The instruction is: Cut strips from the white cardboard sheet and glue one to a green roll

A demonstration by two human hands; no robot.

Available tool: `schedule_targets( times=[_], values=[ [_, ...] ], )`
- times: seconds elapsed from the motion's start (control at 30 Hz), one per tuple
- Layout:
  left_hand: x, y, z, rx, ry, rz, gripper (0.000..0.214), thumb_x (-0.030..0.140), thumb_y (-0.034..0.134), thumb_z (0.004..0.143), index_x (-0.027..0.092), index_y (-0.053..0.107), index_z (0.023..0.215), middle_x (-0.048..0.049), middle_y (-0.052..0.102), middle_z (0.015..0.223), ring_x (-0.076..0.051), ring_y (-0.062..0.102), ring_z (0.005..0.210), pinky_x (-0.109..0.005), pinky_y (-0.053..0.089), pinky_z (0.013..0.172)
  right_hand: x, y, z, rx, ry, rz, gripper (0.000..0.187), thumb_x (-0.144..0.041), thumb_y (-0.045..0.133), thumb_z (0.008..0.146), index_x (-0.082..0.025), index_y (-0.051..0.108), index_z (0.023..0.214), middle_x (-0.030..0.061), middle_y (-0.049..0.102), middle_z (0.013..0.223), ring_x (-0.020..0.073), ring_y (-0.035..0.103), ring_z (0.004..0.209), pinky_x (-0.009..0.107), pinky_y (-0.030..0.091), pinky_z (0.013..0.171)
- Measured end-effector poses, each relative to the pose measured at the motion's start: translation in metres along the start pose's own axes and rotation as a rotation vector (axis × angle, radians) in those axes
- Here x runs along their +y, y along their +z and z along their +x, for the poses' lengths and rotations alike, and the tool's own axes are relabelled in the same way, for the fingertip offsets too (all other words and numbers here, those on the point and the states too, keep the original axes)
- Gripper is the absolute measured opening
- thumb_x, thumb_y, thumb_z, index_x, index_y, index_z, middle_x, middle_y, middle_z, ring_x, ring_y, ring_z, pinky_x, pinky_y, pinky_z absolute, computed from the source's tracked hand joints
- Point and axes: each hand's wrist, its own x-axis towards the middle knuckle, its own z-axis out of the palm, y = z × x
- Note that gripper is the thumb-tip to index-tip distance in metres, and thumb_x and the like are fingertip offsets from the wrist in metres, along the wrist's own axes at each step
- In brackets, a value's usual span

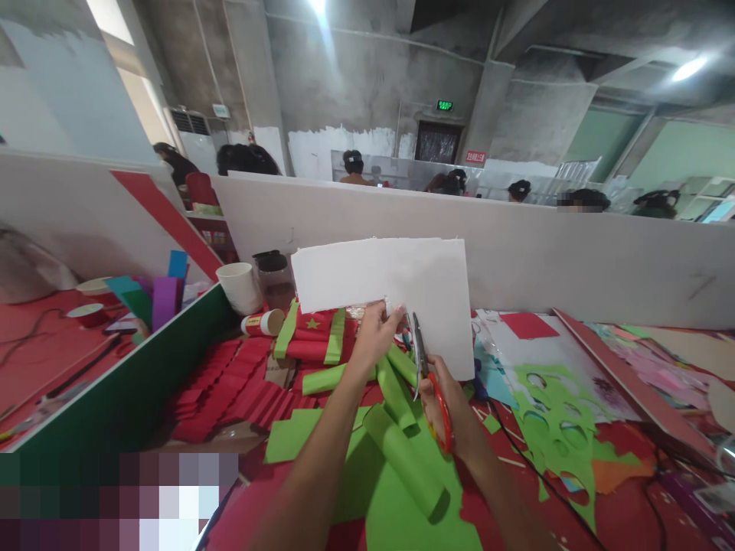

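Note:
My left hand (376,334) pinches the lower edge of a white sheet of paper (396,279) and holds it up in front of me. In my right hand (445,402) are red-handled scissors (428,375), their blades pointing up at the bottom edge of the sheet, just right of my left fingers. Below both hands lie rolled green paper tubes (402,444) and flat green sheets on a red table.
Red folded paper strips (230,379), a white paper cup (240,287), a dark jar (274,277) and a glue tube (261,323) sit to the left. Green paper with cut-out holes (551,417) lies right. A white partition (574,252) runs across; several people sit behind it.

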Motion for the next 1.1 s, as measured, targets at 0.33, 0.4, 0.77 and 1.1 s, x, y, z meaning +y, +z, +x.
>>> schedule_targets(
  times=[0.33, 0.4, 0.77, 1.1],
  values=[
    [0.0, -0.001, 0.001, 0.006, 0.009, -0.033, 0.03, 0.041, 0.059, 0.086, 0.015, 0.058, 0.071, -0.0012, 0.063, 0.064, -0.015, 0.062, 0.055, -0.026, 0.047, 0.055, 0.013, 0.009, 0.004, 0.074, -0.02, -0.119, 0.038, -0.052, 0.043, 0.095, -0.018, 0.051, 0.11, 0.0007, 0.059, 0.073, 0.0178, 0.056, 0.063, 0.028, 0.044, 0.061],
    [0.0, -0.001, 0.001, -0.003, 0.006, -0.03, 0.03, 0.041, 0.059, 0.086, 0.015, 0.058, 0.071, -0.0012, 0.063, 0.063, -0.015, 0.062, 0.055, -0.026, 0.047, 0.056, 0.014, 0.009, 0.004, 0.072, -0.021, -0.107, 0.037, -0.052, 0.044, 0.095, -0.018, 0.051, 0.108, 0.0007, 0.059, 0.073, 0.0175, 0.055, 0.063, 0.027, 0.044, 0.061],
    [-0.001, 0.002, 0.0, -0.019, 0.006, 0.009, 0.034, 0.046, 0.058, 0.086, 0.015, 0.06, 0.071, -0.0021, 0.064, 0.063, -0.015, 0.061, 0.056, -0.027, 0.047, 0.058, 0.009, 0.003, 0.005, 0.066, -0.034, -0.158, 0.038, -0.056, 0.042, 0.095, -0.019, 0.051, 0.094, -0.002, 0.054, 0.065, 0.0156, 0.049, 0.057, 0.025, 0.039, 0.054],
    [0.003, 0.002, -0.002, -0.008, -0.011, -0.036, 0.032, 0.044, 0.06, 0.085, 0.015, 0.06, 0.073, -0.002, 0.065, 0.066, -0.015, 0.06, 0.055, -0.027, 0.047, 0.058, 0.012, 0.004, 0.007, 0.091, -0.03, -0.116, 0.043, -0.061, 0.044, 0.092, -0.019, 0.052, 0.089, -0.0014, 0.054, 0.064, 0.0152, 0.049, 0.057, 0.025, 0.04, 0.053]
  ],
)
